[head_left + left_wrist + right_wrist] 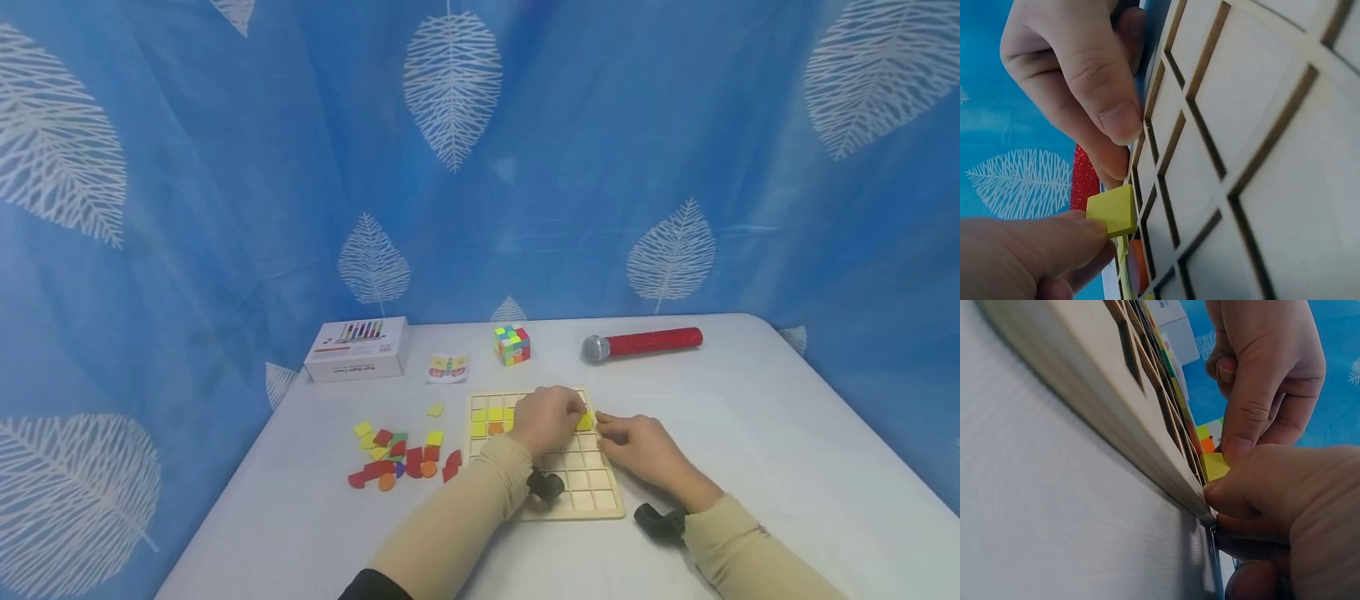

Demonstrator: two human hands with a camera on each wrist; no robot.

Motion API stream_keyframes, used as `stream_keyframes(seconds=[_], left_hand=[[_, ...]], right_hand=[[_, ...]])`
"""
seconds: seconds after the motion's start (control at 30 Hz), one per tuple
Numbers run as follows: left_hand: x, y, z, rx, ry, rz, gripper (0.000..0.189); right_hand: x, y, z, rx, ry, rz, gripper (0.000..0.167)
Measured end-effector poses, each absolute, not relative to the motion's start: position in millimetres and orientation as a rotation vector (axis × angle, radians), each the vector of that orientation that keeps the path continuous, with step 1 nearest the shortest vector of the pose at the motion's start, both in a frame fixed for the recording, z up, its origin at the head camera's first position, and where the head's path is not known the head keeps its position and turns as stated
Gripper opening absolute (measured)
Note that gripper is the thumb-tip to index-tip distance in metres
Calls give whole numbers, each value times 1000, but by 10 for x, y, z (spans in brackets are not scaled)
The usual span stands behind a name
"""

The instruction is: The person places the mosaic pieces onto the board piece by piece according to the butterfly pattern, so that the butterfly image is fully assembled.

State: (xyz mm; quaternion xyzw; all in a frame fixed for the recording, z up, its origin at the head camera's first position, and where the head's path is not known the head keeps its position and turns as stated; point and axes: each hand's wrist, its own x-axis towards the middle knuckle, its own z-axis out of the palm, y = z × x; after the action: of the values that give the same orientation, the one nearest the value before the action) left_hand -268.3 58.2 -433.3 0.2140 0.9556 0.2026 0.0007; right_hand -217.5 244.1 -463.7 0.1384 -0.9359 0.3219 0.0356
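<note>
Yellow square tile [1110, 209] pinched by left hand [547, 417], at far right part of grid board [579, 480]. Right hand [645, 448] touches board's right edge; can't tell if gripping. Loose coloured pieces [414, 461] left of board on bench [285, 542]. Puzzle cube [512, 346] beyond board.

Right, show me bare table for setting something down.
Free: the table's right side, between right hand, microphone and table edge; also the front left, nearer than the loose pieces. Crowded: left of the grid board, where those pieces lie, and its far right part, where the left hand is.
</note>
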Motion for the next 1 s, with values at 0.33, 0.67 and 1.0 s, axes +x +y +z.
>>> stream_keyframes(seconds=[0.33, 0.67, 1.0], left_hand=[[-2680, 604, -4348, 720, 3021, 496, 12], [-2579, 508, -4331, 839, 3042, 462, 13], [-2168, -503, -4357, 620, 3070, 785, 17]], right_hand=[[-2192, 2398, -4632, 423, -2873, 996, 34], [-2211, 2396, -4663, 418, -2885, 985, 34], [-2178, 2372, -4653, 323, -2962, 997, 36]])
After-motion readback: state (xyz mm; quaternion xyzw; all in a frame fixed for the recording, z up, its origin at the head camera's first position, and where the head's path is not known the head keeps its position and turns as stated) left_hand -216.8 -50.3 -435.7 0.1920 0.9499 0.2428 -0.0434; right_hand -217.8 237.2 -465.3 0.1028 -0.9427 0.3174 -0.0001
